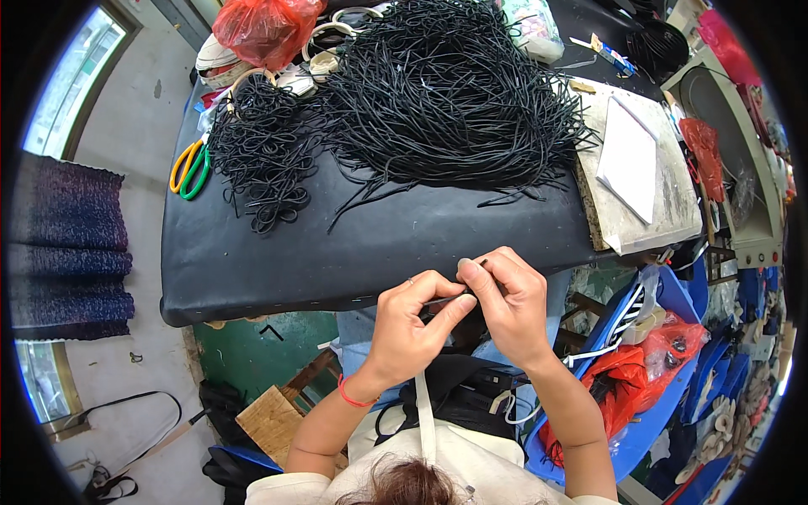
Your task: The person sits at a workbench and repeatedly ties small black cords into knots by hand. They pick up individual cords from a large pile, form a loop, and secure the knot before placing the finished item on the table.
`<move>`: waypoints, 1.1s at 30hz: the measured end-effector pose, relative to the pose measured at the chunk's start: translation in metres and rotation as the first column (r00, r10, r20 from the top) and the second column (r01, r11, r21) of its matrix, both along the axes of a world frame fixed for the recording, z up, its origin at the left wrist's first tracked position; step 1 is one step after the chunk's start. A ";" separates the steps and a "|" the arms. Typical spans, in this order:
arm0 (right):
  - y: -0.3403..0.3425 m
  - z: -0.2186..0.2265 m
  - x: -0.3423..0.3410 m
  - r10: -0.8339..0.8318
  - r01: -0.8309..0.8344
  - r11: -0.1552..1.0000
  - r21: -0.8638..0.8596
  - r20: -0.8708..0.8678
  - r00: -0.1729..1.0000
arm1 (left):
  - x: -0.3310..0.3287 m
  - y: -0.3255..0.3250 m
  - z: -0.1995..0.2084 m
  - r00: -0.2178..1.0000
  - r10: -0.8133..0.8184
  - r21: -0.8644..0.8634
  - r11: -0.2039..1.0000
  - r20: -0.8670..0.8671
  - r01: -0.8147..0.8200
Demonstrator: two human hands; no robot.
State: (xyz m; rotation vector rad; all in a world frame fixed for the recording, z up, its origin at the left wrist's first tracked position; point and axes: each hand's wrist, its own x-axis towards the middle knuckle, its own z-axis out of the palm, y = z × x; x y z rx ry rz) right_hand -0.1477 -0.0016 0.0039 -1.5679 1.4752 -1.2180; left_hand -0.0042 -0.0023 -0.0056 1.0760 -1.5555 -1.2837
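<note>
Centre of frame, slightly low | left hand [408, 330] and right hand [515, 307], fingertips pinched closed on black cord [446, 298]; cord between them, roughly sideways; neither nearer

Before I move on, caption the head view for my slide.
Left hand and right hand pinch a dark strand beside a black table heaped with cords.

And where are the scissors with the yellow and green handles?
In the head view, the scissors are on the left, at the left edge of the black table, just left of the smaller tangle of black cords.
</note>
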 end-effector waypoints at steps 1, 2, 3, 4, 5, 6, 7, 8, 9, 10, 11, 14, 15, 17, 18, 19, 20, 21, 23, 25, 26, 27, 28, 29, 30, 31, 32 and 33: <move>-0.002 -0.001 -0.001 -0.008 0.006 1.000 -0.026 -0.054 0.998 | -0.002 0.001 0.001 0.997 0.028 -0.077 0.997 0.077 -0.022; -0.004 -0.002 -0.001 0.001 0.000 1.000 0.017 -0.065 0.998 | -0.004 0.002 0.001 0.986 0.061 -0.154 0.987 0.152 -0.038; -0.006 -0.003 -0.002 0.010 -0.006 0.998 0.060 -0.076 0.997 | -0.005 0.003 0.001 0.969 0.100 -0.232 0.972 0.224 -0.046; -0.007 -0.004 -0.002 0.020 -0.011 0.995 0.103 -0.087 0.996 | -0.005 0.003 0.000 0.966 0.107 -0.249 0.967 0.235 -0.047; -0.007 -0.004 -0.001 0.004 -0.001 0.987 0.161 -0.018 1.000 | -0.005 0.003 -0.001 0.979 0.107 -0.194 0.978 0.176 -0.072; -0.006 -0.004 0.000 -0.016 0.005 0.976 0.219 0.049 0.999 | -0.005 0.002 -0.002 0.987 0.109 -0.137 0.986 0.117 -0.093; -0.006 -0.004 0.000 -0.040 0.007 0.961 0.277 0.115 0.993 | -0.005 0.001 -0.004 0.992 0.115 -0.078 0.991 0.058 -0.110; -0.007 -0.004 0.000 -0.074 -0.008 0.956 0.294 0.266 0.961 | -0.004 -0.001 -0.010 0.989 0.128 0.060 0.991 -0.075 -0.123; -0.008 -0.004 -0.001 -0.109 -0.025 0.951 0.308 0.411 0.905 | -0.002 -0.003 -0.011 0.974 0.122 0.170 0.981 -0.191 -0.090; -0.007 -0.002 -0.008 -0.136 -0.045 0.936 0.348 0.477 0.868 | -0.001 -0.004 -0.010 0.962 0.123 0.195 0.978 -0.246 -0.075; -0.007 0.001 -0.018 -0.139 -0.132 0.878 0.461 0.508 0.850 | 0.001 -0.005 -0.009 0.946 0.124 0.219 0.974 -0.298 -0.059; -0.003 0.004 -0.008 0.018 -0.275 0.863 0.424 0.518 0.855 | 0.003 -0.009 -0.011 0.961 0.030 0.154 0.988 -0.275 0.013; -0.003 0.001 -0.005 0.017 -0.254 0.889 0.381 0.525 0.851 | 0.003 -0.009 -0.009 0.947 0.042 0.216 0.976 -0.317 0.029; 0.000 0.007 -0.002 -0.016 -0.162 0.910 0.382 0.424 0.906 | 0.003 -0.007 -0.002 0.919 0.083 0.336 0.940 -0.386 0.056; -0.001 0.002 0.002 0.030 -0.050 0.991 0.122 0.159 0.987 | 0.001 -0.006 -0.004 0.909 0.119 0.373 0.927 -0.399 0.042; -0.003 -0.008 0.007 -0.009 -0.011 0.985 -0.170 -0.118 0.993 | -0.004 -0.003 -0.006 0.944 0.161 0.324 0.944 -0.289 -0.062; -0.004 -0.014 0.008 -0.131 -0.053 0.892 -0.449 -0.369 0.920 | -0.013 0.000 -0.008 0.961 0.207 0.261 0.953 -0.185 -0.155; -0.004 -0.017 0.008 -0.129 -0.041 0.897 -0.440 -0.350 0.928 | -0.017 0.002 -0.009 0.962 0.260 0.188 0.952 -0.083 -0.241; -0.003 -0.021 0.006 -0.124 -0.018 0.908 -0.418 -0.311 0.942 | -0.015 0.001 -0.010 0.967 0.254 0.002 0.967 0.028 -0.254; -0.003 -0.015 0.004 -0.059 0.046 0.993 0.105 0.121 0.991 | -0.014 0.001 -0.012 0.962 0.263 0.108 0.961 -0.071 -0.255; -0.009 -0.015 -0.005 -0.081 -0.031 0.953 0.301 0.352 0.932 | -0.010 0.000 -0.013 0.950 0.249 0.258 0.946 -0.188 -0.197; -0.012 -0.016 -0.012 -0.148 -0.152 0.875 0.460 0.553 0.820 | -0.006 0.000 -0.013 0.945 0.233 0.298 0.941 -0.231 -0.160; -0.013 -0.012 -0.016 -0.154 -0.211 0.839 0.501 0.591 0.792 | -0.002 -0.001 -0.012 0.937 0.219 0.336 0.934 -0.273 -0.121; -0.012 -0.011 -0.016 -0.162 -0.211 0.842 0.497 0.605 0.779 | 0.000 -0.001 -0.012 0.926 0.208 0.375 0.924 -0.315 -0.080; -0.011 -0.011 -0.017 -0.170 -0.211 0.844 0.493 0.619 0.766 | 0.001 -0.001 -0.012 0.955 0.175 0.329 0.940 -0.240 -0.090; -0.010 -0.011 -0.016 -0.178 -0.211 0.846 0.489 0.633 0.753 | 0.004 -0.002 -0.013 0.939 0.195 0.384 0.920 -0.283 -0.075; -0.010 -0.010 -0.016 -0.171 -0.206 0.851 0.484 0.626 0.761 | 0.008 -0.003 -0.012 0.921 0.217 0.436 0.898 -0.324 -0.058; -0.010 -0.009 -0.014 -0.165 -0.202 0.855 0.478 0.618 0.768 | 0.010 -0.004 -0.011 0.900 0.240 0.485 0.874 -0.364 -0.037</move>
